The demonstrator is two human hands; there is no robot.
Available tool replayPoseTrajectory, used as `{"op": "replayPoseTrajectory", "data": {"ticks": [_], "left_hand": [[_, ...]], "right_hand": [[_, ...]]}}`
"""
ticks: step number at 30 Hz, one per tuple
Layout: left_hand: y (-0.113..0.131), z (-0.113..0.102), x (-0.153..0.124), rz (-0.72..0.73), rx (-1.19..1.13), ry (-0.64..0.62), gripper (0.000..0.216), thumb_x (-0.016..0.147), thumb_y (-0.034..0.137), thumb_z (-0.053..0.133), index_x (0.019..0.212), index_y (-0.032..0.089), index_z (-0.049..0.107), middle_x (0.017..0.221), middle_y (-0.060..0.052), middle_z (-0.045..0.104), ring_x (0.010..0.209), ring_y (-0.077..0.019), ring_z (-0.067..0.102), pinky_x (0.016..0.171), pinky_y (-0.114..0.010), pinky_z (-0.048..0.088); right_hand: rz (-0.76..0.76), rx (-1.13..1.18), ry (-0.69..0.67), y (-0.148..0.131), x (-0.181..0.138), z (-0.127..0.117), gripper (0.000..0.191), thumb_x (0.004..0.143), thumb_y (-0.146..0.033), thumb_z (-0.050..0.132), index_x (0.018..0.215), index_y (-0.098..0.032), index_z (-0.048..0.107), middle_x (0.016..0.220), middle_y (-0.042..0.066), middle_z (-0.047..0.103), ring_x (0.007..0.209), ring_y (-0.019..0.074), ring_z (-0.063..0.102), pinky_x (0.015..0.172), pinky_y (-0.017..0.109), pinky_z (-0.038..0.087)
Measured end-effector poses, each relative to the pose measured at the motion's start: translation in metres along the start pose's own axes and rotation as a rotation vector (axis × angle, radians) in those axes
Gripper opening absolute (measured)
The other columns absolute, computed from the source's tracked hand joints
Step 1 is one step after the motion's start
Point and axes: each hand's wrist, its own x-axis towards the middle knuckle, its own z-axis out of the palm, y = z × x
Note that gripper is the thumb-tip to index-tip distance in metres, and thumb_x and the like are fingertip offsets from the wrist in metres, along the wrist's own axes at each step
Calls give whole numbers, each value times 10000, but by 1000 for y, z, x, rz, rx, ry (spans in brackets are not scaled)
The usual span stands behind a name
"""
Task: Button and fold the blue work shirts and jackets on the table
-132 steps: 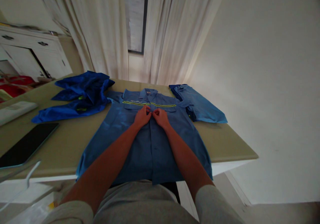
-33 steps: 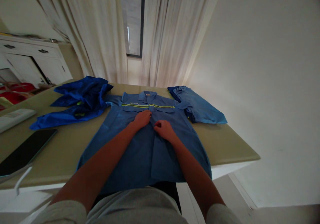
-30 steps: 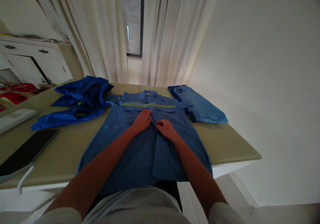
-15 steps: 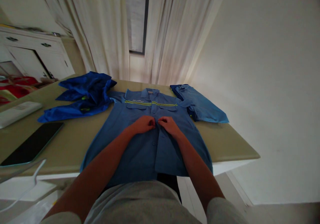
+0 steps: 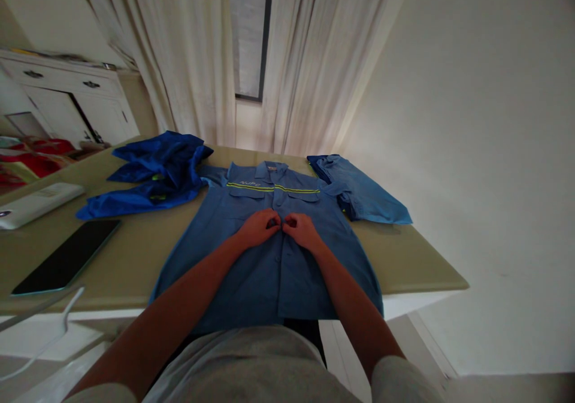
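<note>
A blue short-sleeved work shirt [image 5: 242,271] with yellow chest stripes and two flap pockets lies face up, its collar pointing away from me and its hem over the table's near edge. At the middle of its front placket, my left hand [image 5: 260,227] pinches the cloth edge. My right hand [image 5: 302,230] pinches the other front edge, fingertips almost touching the left ones. Whatever button or buttonhole sits between the fingertips is hidden. Below the hands the two front edges run close together, and small buttons show along them.
A crumpled bright blue garment [image 5: 153,175] lies left of the shirt, folded blue clothes [image 5: 363,190] to its right. A black phone [image 5: 67,256], a white box-like device [image 5: 42,204] and a white cable [image 5: 67,313] are at the left of the table [image 5: 417,265]. A wall stands at right.
My hands have come closer together at the placket. The right front edge, lifted aside earlier, now lies flatter against the left one. The view has shifted slightly.
</note>
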Motion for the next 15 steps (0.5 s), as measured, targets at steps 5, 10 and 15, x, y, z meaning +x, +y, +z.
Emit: {"op": "replayPoseTrajectory", "data": {"ticks": [5,10,15], "left_hand": [[-1,1,1,76,86,12,94,922,213,576,961,220,661,975,-53,695,954,-223,658,890,-334,512],[0,1,-1,48,177,0,116,955,232,534,998,223,642,972,-61,700,946,-240,662,872,-345,507],[2,-3,-3,52,175,-63,184,996,243,485,1070,253,652,1078,-61,711,1024,-228,665,930,-336,500]], "right_hand": [[-73,24,0,-2,-2,-2,73,818,-177,671,862,-167,728,714,-5,677,647,131,588,646,235,394],[-91,52,20,-2,-4,-1,52,808,-175,683,835,-166,726,680,-10,667,623,131,584,629,232,398],[-71,43,24,-3,-4,0,69,825,-209,687,820,-178,748,701,11,707,638,145,619,630,240,425]]}}
